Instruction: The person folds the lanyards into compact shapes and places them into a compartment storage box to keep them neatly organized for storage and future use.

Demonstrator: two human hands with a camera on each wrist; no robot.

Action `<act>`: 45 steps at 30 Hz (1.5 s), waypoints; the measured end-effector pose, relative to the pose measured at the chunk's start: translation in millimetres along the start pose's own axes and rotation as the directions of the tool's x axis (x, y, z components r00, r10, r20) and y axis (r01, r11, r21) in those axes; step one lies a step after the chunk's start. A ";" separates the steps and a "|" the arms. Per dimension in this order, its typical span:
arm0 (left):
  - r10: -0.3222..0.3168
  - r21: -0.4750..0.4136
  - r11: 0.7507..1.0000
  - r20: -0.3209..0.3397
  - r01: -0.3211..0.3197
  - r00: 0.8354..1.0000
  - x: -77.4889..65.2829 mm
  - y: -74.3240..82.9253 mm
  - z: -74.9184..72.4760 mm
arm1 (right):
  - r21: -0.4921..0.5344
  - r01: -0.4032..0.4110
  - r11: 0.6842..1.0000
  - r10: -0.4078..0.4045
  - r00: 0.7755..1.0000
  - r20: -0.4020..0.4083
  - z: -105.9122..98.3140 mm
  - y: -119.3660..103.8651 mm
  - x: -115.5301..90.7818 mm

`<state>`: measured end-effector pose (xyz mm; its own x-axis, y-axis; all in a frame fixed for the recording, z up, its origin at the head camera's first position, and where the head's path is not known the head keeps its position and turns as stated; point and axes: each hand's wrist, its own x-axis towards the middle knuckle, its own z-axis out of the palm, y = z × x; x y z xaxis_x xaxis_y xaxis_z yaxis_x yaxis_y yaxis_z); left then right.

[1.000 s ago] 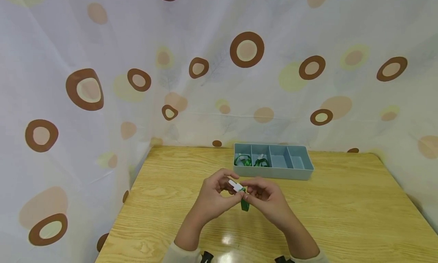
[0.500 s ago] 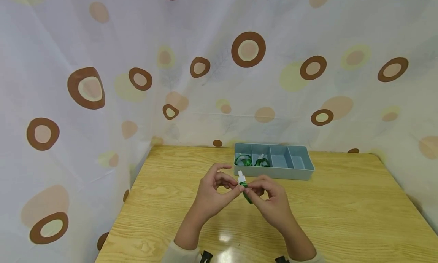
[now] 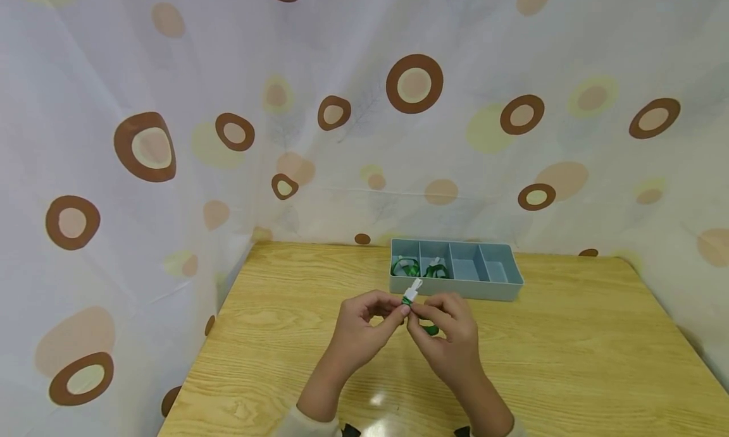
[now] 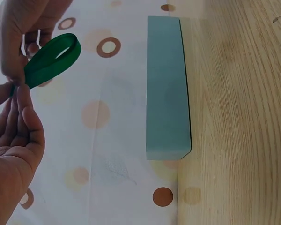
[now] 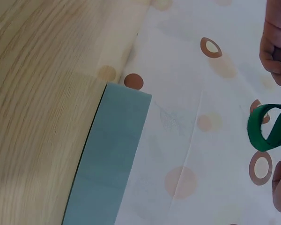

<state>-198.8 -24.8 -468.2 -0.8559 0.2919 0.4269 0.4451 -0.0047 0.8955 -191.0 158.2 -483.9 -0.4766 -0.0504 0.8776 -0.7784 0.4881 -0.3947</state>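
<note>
Both hands meet above the table, in front of the tray, at a green ribbon (image 3: 431,329) with a white end piece (image 3: 411,293). My left hand (image 3: 362,336) pinches the ribbon just below the white piece, between thumb and fingers. From the other side my right hand (image 3: 452,339) pinches it too, fingertips close to the left ones. The ribbon forms a loop (image 4: 43,70), plain in the left wrist view. Thin white loops seem to top the white piece, which points up and slightly right. Fingers hide where the ribbon joins it.
A blue-grey tray (image 3: 455,288) with a row of compartments stands at the back of the wooden table (image 3: 285,310). Green ribbons (image 3: 405,266) with white pieces lie in its two left compartments. A patterned curtain (image 3: 353,159) hangs behind and at the sides.
The white piece has turned from pointing up-left to pointing up and slightly right. The ribbon's free loop has swung to the right, below the right hand's fingers. Both hands stay close together.
</note>
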 end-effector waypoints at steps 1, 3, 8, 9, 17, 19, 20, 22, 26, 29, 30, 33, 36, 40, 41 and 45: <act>0.001 -0.009 1.000 -0.001 -0.001 1.000 -0.1 0.8 0.6 | -0.030 0.039 0.999 -0.040 0.999 -0.016 0.4 0.4 0.9; 0.006 -0.028 1.000 0.000 -0.006 1.000 -0.4 2.6 1.6 | -0.078 0.101 0.992 -0.104 0.994 -0.037 0.5 0.7 3.0; 0.030 -0.038 0.999 0.011 -0.029 0.999 -0.5 5.8 2.9 | -0.076 0.196 0.978 -0.200 0.978 -0.054 0.7 0.8 7.1; 0.029 -0.037 0.999 0.011 -0.029 1.000 -0.5 5.9 3.1 | -0.067 0.207 0.976 -0.210 0.976 -0.050 0.8 0.8 7.4; -0.050 -0.016 0.999 -0.002 0.050 0.999 0.1 7.6 5.2 | 0.000 0.244 0.970 -0.243 0.968 -0.061 2.2 -1.5 6.5; -0.062 -0.017 0.998 0.004 0.062 0.998 0.4 8.9 5.4 | 0.026 0.247 0.969 -0.245 0.967 -0.065 2.4 -2.0 6.8; -0.067 -0.018 0.998 0.011 0.067 0.998 0.5 9.3 5.2 | 0.035 0.246 0.969 -0.244 0.968 -0.064 2.4 -2.1 6.7; -0.063 -0.026 0.998 0.029 0.063 0.998 0.4 9.3 4.7 | 0.047 0.244 0.969 -0.241 0.969 -0.061 2.1 -2.4 6.2; -0.046 -0.036 0.998 0.066 0.048 0.997 0.9 8.5 4.2 | 0.044 0.246 0.968 -0.244 0.969 -0.043 0.4 -3.2 5.6; -0.044 -0.024 0.999 0.078 0.046 0.996 1.2 6.7 2.8 | 0.038 0.261 0.965 -0.260 0.965 -0.024 -0.7 -3.4 4.5; -0.049 -0.020 0.998 0.082 0.051 0.995 1.2 6.2 2.1 | 0.035 0.266 0.963 -0.265 0.964 -0.018 -1.0 -3.2 3.8; -0.077 -0.016 0.997 0.098 0.079 0.992 0.7 5.9 -0.4 | 0.042 0.273 0.961 -0.272 0.962 -0.008 -0.6 -3.1 1.4; -0.123 -0.011 0.992 0.104 0.125 0.987 0.5 6.7 -1.5 | 0.053 0.247 0.967 -0.248 0.969 0.006 0.5 -3.0 -1.3; -0.154 -0.006 0.988 0.058 0.154 0.986 1.5 8.4 -1.0 | 0.058 0.159 0.986 -0.160 0.987 0.028 1.9 -4.0 -5.3; -0.153 -0.005 0.988 0.041 0.153 0.987 2.1 8.5 -0.8 | 0.049 0.128 0.991 -0.130 0.991 0.035 1.9 -4.4 -6.5; -0.138 -0.014 0.990 -0.037 0.137 0.990 4.0 11.1 -0.7 | 0.001 0.005 1.000 -0.005 0.996 0.091 2.0 -4.8 -12.0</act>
<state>-197.5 -24.4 -456.4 -0.9183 0.2539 0.3039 0.3197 0.0224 0.9473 -182.3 154.8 -493.1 -0.5080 -0.1318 0.8512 -0.7809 0.4874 -0.3906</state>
